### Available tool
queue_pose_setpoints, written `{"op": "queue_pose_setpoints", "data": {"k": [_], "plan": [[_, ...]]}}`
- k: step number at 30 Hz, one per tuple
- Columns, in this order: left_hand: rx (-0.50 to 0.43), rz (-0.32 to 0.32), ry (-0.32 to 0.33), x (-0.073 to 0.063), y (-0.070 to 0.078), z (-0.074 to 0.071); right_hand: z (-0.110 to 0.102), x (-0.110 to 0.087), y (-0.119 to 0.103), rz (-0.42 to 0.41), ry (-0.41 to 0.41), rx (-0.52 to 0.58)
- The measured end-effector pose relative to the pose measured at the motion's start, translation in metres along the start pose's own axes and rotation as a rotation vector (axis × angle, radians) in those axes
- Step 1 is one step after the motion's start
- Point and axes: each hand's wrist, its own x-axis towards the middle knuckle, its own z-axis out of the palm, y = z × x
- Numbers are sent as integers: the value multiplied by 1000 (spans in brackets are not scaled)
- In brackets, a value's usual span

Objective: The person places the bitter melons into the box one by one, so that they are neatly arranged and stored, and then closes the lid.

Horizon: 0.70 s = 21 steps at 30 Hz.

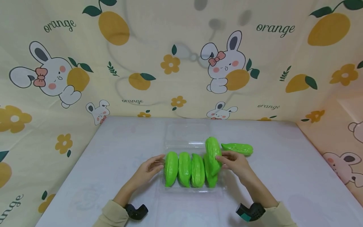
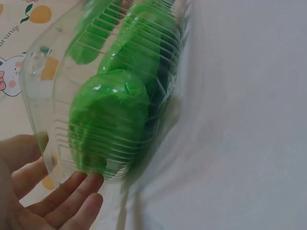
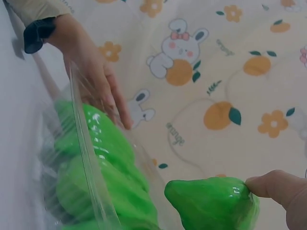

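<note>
A clear plastic clamshell box (image 1: 187,190) stands on the table with its lid (image 1: 187,129) folded back. Several glossy green toy vegetables, shaped like bitter gourds, lie side by side in it, such as the leftmost gourd (image 1: 171,169). My right hand (image 1: 235,162) pinches another green gourd (image 1: 212,151) between thumb and fingers, tilted above the box's right end; its pointed tip shows in the right wrist view, with my thumb (image 3: 271,187) on it. My left hand (image 1: 148,167) is at the box's left end, its relaxed fingers (image 2: 76,201) touching the clear wall.
One more green gourd (image 1: 238,148) lies on the white table (image 1: 113,148) behind my right hand. A printed cloth (image 1: 181,31) with rabbits and oranges rises behind the table and along both sides. Each wrist wears a small dark camera (image 1: 136,212).
</note>
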Motion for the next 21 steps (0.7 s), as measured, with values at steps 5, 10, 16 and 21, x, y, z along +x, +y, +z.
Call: {"op": "queue_pose_setpoints", "data": {"k": [5,10,16,21], "plan": [[-1,-7,2,0,0,3,6,-3,-2,6,-5,19],[-9,-3,-1,1,1,4,13,-6,-3,-13,-17,41],[-3,-5,-11,0,1,4,23,-8,-4,-41,-49,104],[1,-1,-13,0,2,4,31,-10,-5,-56,-73,131]]}}
